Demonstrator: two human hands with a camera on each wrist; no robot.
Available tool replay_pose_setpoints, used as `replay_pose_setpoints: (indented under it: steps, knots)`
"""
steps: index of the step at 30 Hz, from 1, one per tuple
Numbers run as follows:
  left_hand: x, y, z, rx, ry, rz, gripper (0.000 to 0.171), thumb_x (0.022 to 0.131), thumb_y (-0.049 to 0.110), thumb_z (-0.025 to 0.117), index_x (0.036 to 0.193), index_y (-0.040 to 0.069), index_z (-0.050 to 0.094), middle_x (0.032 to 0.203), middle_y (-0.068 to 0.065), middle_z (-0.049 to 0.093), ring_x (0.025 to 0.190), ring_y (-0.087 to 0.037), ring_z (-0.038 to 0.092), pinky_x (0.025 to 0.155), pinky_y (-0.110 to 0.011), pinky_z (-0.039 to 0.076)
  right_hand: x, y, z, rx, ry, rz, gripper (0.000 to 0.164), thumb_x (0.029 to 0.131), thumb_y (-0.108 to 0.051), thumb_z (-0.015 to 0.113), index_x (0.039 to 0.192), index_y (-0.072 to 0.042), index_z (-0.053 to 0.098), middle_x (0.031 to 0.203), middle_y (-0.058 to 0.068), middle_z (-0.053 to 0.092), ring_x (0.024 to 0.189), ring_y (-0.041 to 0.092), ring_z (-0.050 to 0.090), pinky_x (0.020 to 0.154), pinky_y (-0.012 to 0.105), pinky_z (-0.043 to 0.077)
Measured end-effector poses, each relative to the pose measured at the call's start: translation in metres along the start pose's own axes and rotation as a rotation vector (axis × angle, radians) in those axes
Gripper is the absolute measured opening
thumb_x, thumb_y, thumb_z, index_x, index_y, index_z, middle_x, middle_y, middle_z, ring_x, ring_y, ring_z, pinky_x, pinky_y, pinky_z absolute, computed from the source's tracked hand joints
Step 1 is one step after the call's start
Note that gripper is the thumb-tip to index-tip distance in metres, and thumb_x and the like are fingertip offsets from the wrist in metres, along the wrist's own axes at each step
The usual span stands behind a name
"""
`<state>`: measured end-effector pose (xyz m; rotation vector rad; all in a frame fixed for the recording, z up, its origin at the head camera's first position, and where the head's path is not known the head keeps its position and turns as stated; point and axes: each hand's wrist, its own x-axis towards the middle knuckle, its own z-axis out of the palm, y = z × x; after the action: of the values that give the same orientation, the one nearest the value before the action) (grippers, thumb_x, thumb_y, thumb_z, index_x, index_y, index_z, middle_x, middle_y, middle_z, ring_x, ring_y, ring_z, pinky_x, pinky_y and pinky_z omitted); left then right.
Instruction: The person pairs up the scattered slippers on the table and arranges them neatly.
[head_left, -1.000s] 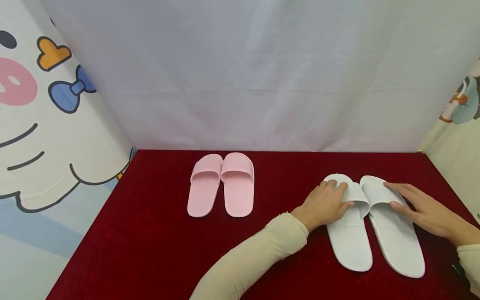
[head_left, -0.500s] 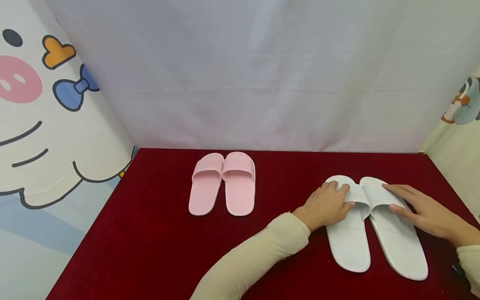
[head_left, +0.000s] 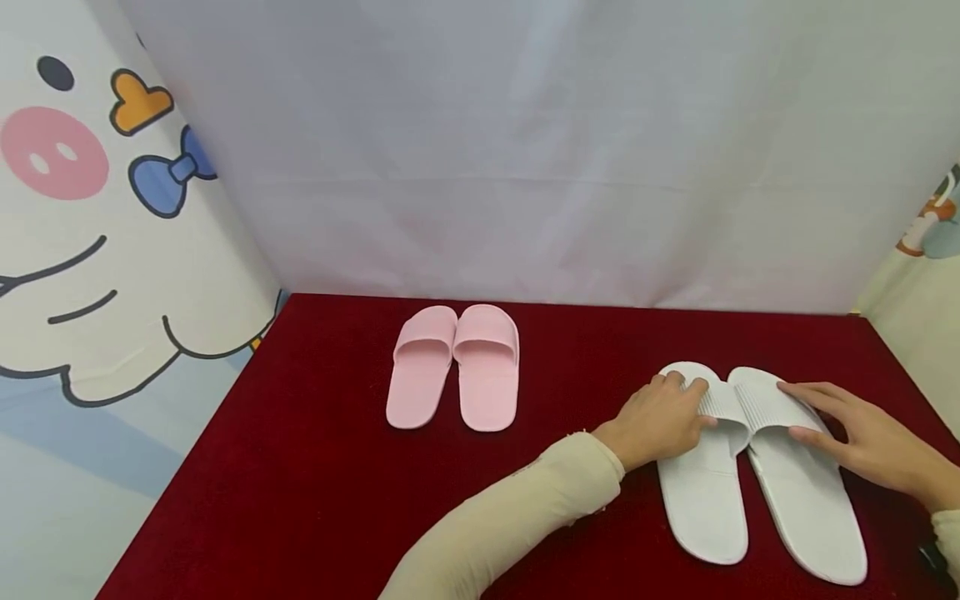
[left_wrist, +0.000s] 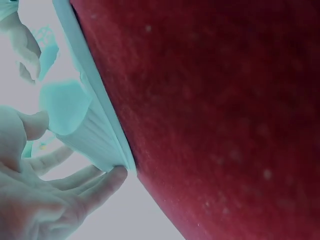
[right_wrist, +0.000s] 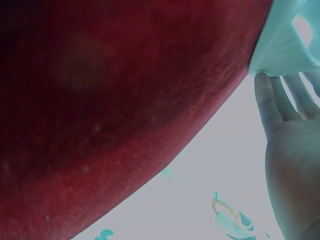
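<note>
A pair of white slippers stands side by side at the right of the red surface, toes away from me. On the strap of the left white slipper (head_left: 705,508) lies my left hand (head_left: 660,421), fingers bent over its outer side and thumb at the strap's rim. My right hand (head_left: 873,437) holds the right white slipper (head_left: 813,508) by the strap's outer side, thumb at the opening. In the left wrist view, fingertips meet the ribbed strap (left_wrist: 97,140) low by the sole. The right wrist view shows fingertips against the other strap (right_wrist: 282,47).
A pink slipper (head_left: 418,392) and its mate (head_left: 487,392) stand left of centre, toes away from me. The red cloth (head_left: 315,500) covers the table up to a white curtain (head_left: 510,167) behind. A cartoon-printed sheet (head_left: 112,275) hangs at the left.
The head view has shifted a little, moving the whole scene rightward in the picture. The white slippers and both hands sit slightly nearer me; both hands keep their places on the straps.
</note>
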<state>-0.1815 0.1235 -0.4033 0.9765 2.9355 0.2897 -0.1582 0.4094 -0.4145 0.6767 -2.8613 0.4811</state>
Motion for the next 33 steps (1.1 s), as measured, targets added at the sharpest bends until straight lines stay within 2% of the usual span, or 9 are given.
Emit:
replay_pose_setpoints:
  steps: [8,13,17,24,33]
  knots:
    - [-0.005,-0.006,-0.006,-0.045,-0.052,0.058,0.047,0.098,0.043,0.058,0.142,0.026,0.050,0.125,0.004,0.059,0.102,-0.005,0.057,0.084,-0.014,0.047,-0.010,-0.002,0.002,-0.002,0.008,-0.052,0.065,0.082,-0.018,0.080,0.142,-0.013,0.055,0.127,0.010,0.055,0.109,-0.024,0.028,0.076,0.002,0.033]
    - [-0.011,-0.008,-0.008,-0.076,-0.092,0.063,0.050,0.096,0.045,0.061,0.143,0.030,0.050,0.134,0.006,0.057,0.114,-0.006,0.058,0.090,-0.015,0.047,-0.015,-0.003,0.006,-0.009,0.018,-0.071,0.069,0.081,-0.017,0.081,0.144,-0.017,0.054,0.125,0.008,0.054,0.112,-0.024,0.025,0.079,0.001,0.031]
    - [-0.015,-0.013,-0.009,-0.068,-0.083,0.086,0.051,0.095,0.045,0.063,0.142,0.029,0.051,0.136,0.006,0.057,0.116,-0.006,0.058,0.092,-0.013,0.046,-0.015,-0.007,0.007,-0.009,0.024,-0.074,0.070,0.080,-0.018,0.082,0.144,-0.019,0.054,0.125,0.008,0.055,0.112,-0.025,0.025,0.079,0.001,0.030]
    - [-0.023,-0.021,-0.011,-0.079,-0.057,0.096,0.050,0.095,0.043,0.064,0.140,0.022,0.054,0.135,0.002,0.058,0.119,-0.007,0.058,0.095,-0.013,0.045,-0.009,-0.020,0.010,0.007,0.053,-0.107,0.066,0.077,-0.016,0.084,0.139,-0.016,0.059,0.120,0.004,0.056,0.109,-0.023,0.033,0.079,0.001,0.033]
    - [-0.036,-0.033,-0.013,-0.086,-0.055,0.089,0.051,0.097,0.044,0.061,0.142,0.024,0.052,0.138,0.003,0.056,0.123,-0.010,0.056,0.100,-0.016,0.044,-0.006,-0.034,0.012,0.005,0.036,-0.088,0.063,0.079,-0.020,0.083,0.138,-0.019,0.060,0.123,0.003,0.058,0.109,-0.023,0.032,0.081,0.001,0.031]
